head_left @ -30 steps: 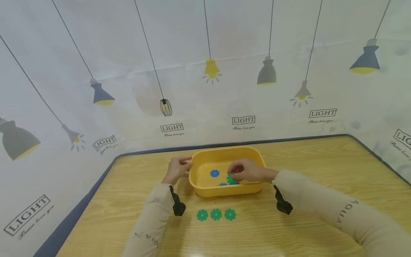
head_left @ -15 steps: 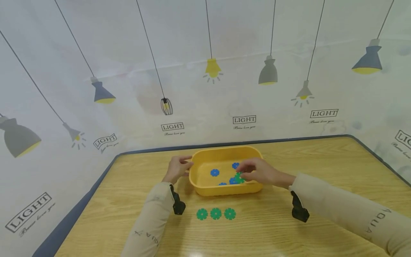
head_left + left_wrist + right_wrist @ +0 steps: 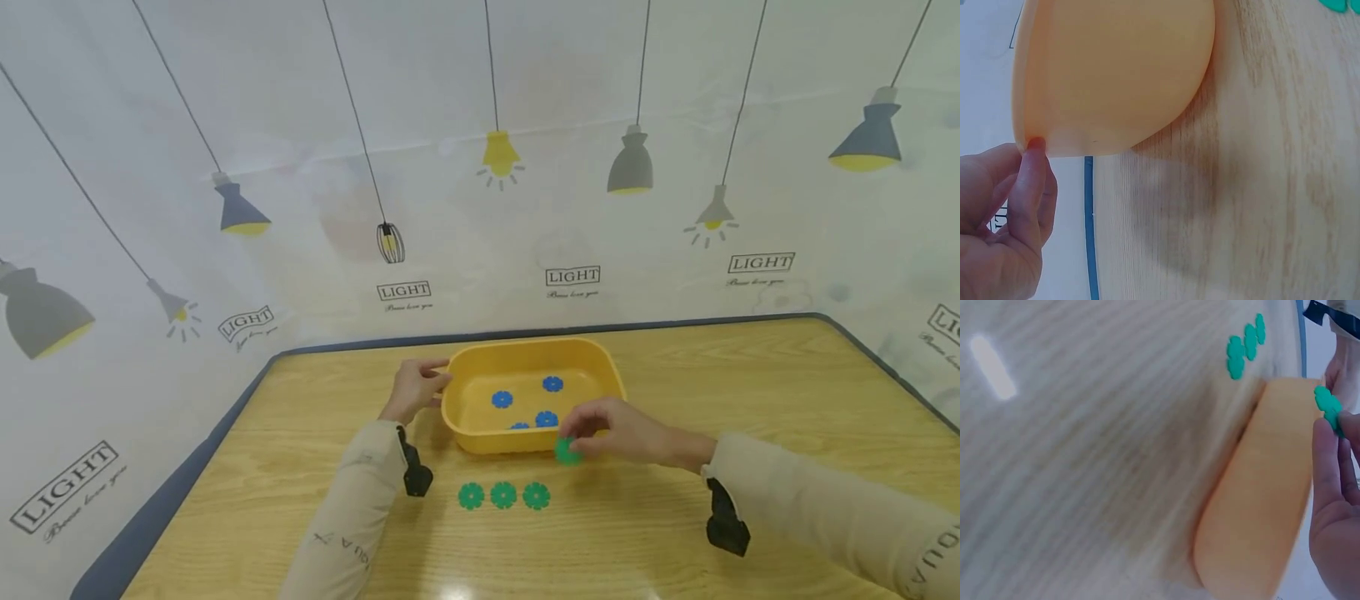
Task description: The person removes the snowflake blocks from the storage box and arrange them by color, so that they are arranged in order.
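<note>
My left hand [image 3: 414, 392] pinches the rim at the left end of a yellow plastic bin [image 3: 480, 444]; in the left wrist view its fingertips [image 3: 1036, 145] sit right at the bin's corner. Between thumb and fingers, my right hand [image 3: 622, 429] pinches a green flower-shaped disc [image 3: 567, 451] in front of the bin's near wall. The right wrist view shows this notched disc [image 3: 1327, 406] edge-tilted at the fingertips. On the table lies a row of three matching green discs [image 3: 503, 495]. Inside the bin are several blue flower-shaped discs [image 3: 552, 384], one partly hidden by the near wall.
The wood-grain table [image 3: 315, 500] has a dark blue edge along the back and sides. Behind it hangs a pale backdrop [image 3: 480, 225] printed with lamps. Each sleeve carries a black wrist device [image 3: 727, 521].
My right hand has lifted the green disc out of the bin and moved right and toward me, over the near rim. The left hand stays at the bin.
</note>
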A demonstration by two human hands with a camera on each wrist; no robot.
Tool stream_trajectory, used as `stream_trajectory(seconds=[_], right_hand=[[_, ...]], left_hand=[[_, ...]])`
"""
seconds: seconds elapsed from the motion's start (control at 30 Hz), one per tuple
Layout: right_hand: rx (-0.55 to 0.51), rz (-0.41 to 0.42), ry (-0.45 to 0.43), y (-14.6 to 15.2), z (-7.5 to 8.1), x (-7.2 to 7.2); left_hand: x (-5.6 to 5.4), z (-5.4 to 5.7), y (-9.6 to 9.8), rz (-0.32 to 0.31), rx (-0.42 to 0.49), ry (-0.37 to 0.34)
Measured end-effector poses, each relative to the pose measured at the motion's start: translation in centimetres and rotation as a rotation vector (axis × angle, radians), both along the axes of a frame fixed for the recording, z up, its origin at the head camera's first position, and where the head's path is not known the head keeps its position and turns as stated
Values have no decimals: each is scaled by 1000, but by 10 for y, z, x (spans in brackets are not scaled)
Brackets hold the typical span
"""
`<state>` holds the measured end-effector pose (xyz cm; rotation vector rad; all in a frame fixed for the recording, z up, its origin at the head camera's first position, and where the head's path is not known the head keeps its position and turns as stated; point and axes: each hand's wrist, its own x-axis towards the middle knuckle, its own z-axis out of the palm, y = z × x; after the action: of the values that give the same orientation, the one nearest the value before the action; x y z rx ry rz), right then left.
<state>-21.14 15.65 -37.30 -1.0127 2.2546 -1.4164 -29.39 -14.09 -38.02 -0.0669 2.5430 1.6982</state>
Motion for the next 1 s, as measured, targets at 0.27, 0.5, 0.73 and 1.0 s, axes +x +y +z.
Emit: stream_trajectory(seconds=[0.27,0.5,0.73,1.0], right_hand=[[-18,54,-106,1,-25,11],[-11,15,-71,2,-45,12],[30,-79,-27,0,-58,13],[105,-155,90,-7,-60,15]], left_hand=[[0,0,1,10,9,-5],[-2,-1,1,14,3,-7],[-4,-1,1,12,7,-12],[-2,0,-1,-5,-9,-2]])
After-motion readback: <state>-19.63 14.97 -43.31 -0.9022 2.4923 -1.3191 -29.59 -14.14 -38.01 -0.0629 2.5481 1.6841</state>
